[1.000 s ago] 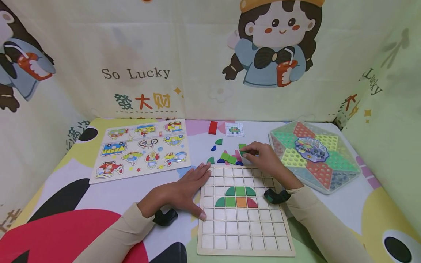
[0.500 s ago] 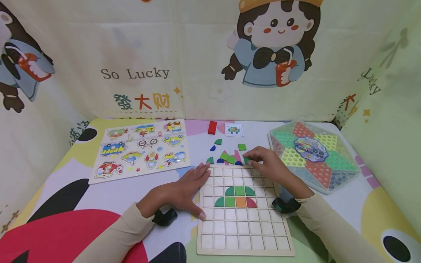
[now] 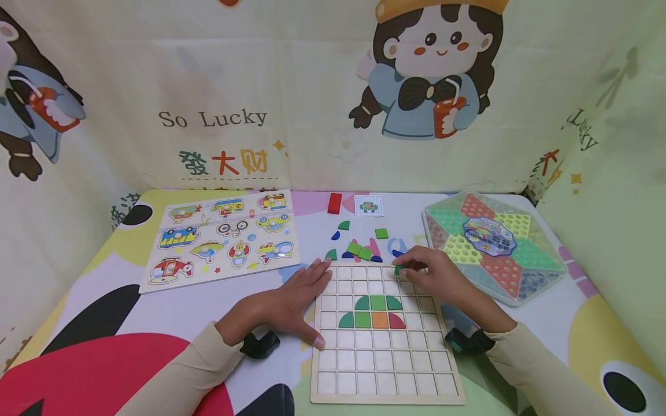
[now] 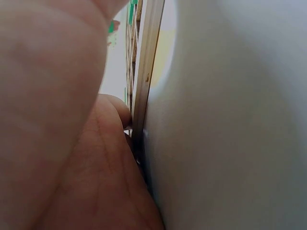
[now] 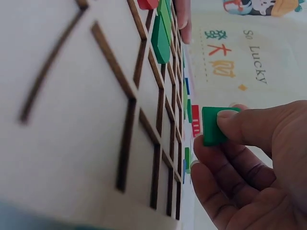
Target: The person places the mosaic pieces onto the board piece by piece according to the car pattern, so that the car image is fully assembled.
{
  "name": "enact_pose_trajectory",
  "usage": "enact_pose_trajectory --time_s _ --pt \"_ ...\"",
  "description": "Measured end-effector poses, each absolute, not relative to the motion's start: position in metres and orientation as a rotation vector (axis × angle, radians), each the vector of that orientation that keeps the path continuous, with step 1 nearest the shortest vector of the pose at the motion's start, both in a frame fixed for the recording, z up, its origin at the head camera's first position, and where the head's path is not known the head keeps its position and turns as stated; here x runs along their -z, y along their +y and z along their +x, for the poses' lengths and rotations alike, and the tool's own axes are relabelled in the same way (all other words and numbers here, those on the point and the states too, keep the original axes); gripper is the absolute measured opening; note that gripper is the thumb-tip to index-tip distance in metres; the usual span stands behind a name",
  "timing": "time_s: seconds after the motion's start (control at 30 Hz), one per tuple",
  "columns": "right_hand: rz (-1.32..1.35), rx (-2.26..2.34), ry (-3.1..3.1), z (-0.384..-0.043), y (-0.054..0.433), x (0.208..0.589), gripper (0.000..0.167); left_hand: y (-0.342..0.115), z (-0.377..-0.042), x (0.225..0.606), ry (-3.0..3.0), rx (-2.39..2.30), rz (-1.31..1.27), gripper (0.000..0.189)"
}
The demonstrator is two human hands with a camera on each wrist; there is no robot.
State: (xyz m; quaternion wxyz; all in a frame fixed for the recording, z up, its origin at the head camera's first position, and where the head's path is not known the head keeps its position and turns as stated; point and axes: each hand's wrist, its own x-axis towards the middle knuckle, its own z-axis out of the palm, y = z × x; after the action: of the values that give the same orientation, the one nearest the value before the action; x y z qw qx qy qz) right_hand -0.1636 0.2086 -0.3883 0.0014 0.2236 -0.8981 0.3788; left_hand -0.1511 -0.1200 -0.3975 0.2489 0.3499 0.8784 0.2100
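Note:
A pale wooden grid board (image 3: 387, 364) lies on the table in front of me. In its cells sit quarter-round green tiles (image 3: 347, 320), green square tiles (image 3: 377, 303), an orange square tile (image 3: 380, 320) and a red quarter-round tile (image 3: 396, 320). My left hand (image 3: 283, 303) rests along the board's left edge, fingers spread and thumb at the frame. My right hand (image 3: 439, 276) is over the board's far right part. Its thumb and fingers pinch a dark green tile (image 5: 213, 125), whose far side the fingers partly hide.
Beyond the board lie loose green squares (image 3: 365, 253), quarter-round green pieces (image 3: 344, 225), several blue pieces and a red block (image 3: 335, 203). A small pattern card (image 3: 369, 205) lies at the back. A vehicle puzzle board (image 3: 221, 240) stands left, a hexagonal game box (image 3: 494, 245) right.
My right hand has carried the dark green tile rightward and nearer, from among the loose pieces to the board's far edge. A green square and a blue piece are uncovered. The left hand stays put.

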Motion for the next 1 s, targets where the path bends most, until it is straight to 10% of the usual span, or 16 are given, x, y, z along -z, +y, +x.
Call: enact_pose_trajectory --time_s 1.0 --pt "0.806 -1.339 -2.931 -0.127 0.222 0.386 0.013 -0.12 -0.152 0.399 2.396 -0.567 0.975 0.125"
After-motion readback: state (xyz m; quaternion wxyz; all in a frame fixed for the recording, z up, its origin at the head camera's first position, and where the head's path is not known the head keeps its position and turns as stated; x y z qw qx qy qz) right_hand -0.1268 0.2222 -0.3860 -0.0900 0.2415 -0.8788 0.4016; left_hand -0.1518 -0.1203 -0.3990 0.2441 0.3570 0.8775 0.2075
